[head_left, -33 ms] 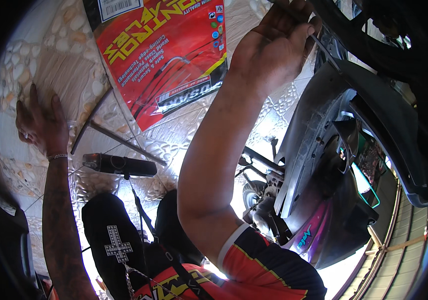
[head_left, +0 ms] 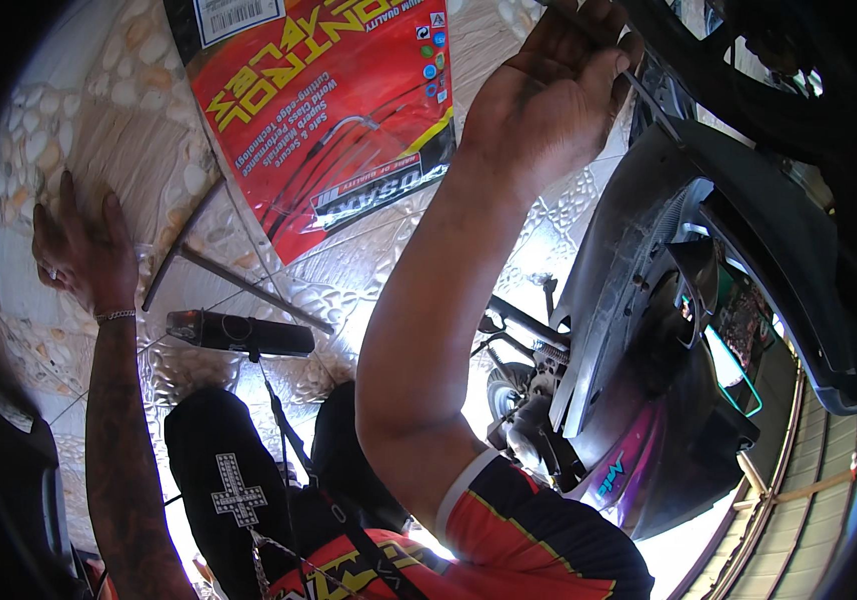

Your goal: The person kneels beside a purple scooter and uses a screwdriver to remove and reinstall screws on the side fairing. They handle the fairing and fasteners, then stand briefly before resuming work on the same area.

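My right hand is up at the top right beside a motorcycle. Its fingers are curled round a thin dark rod or cable that runs down to the black plastic bodywork; the far fingers are partly cut off by the picture's edge. On the far left, my left hand rests at the tiled floor with its fingers spread, holding nothing. Between the two arms a T-handle wrench lies on the floor. Just beyond it is a red and black plastic packet with cables pictured on it.
A dark oblong device hangs on a strap in front of my knees. The floor has pebble-patterned tiles. Black wheel-like parts crowd the upper right, and a dark plastic part stands at the left rim.
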Available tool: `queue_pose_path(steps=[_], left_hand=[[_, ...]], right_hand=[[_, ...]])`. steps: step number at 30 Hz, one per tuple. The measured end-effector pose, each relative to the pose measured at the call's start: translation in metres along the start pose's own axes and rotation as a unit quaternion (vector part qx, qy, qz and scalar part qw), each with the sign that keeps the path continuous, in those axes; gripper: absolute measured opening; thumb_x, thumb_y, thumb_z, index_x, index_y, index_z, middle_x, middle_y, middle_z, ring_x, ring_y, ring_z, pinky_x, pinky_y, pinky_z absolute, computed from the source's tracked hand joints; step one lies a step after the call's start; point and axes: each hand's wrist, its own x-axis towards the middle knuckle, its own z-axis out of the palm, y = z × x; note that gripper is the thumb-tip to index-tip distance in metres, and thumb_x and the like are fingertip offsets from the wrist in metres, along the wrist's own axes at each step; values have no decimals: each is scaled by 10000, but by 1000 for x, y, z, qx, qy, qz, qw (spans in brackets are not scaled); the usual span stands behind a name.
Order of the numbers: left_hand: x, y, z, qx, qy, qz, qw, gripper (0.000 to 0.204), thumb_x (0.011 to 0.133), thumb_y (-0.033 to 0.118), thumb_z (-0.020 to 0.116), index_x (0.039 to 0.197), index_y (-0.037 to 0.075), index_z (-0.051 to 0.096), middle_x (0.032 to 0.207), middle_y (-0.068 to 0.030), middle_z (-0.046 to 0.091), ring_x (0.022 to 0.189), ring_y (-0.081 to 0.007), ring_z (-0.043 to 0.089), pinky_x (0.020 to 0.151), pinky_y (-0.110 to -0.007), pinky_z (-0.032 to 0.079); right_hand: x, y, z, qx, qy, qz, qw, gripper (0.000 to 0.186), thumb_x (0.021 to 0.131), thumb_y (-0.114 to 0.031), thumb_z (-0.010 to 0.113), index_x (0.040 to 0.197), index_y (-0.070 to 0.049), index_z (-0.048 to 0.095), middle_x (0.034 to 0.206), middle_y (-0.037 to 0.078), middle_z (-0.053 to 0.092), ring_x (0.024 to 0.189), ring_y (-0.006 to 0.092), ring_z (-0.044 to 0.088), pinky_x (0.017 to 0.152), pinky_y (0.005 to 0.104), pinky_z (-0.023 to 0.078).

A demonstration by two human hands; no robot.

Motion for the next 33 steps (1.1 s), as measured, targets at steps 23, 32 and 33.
queue_pose_path(steps=[23, 32, 33], left_hand=[[4, 2, 3, 22, 10, 12, 1000, 622, 936, 614, 510, 1475, 311, 438, 1500, -214, 340, 1365, -387, 331, 1076, -613, 250], [2, -2, 4, 23, 14, 15, 1000, 635, 930, 630, 507, 1475, 312, 438, 1502, -195, 350, 1348, -389, 354, 1077, -618, 252], [2, -2, 4, 20, 16, 16, 1000, 635, 930, 630, 508, 1474, 311, 438, 1502, -195, 350, 1349, -390, 354, 1078, -617, 251]], right_hand=[[12, 0, -14, 1, -15, -22, 1000, 331, 897, -289, 747, 1021, -47, 558, 893, 78, 655, 801, 159, 636, 697, 286, 540], [15, -22, -16, 69, -116, 78, 988, 334, 986, -203, 615, 1247, -12, 535, 1051, 126, 631, 956, 241, 661, 826, 357, 561], [19, -29, -15, 58, -108, 100, 987, 329, 986, -200, 614, 1245, -12, 537, 1055, 125, 631, 956, 239, 661, 827, 355, 561]])
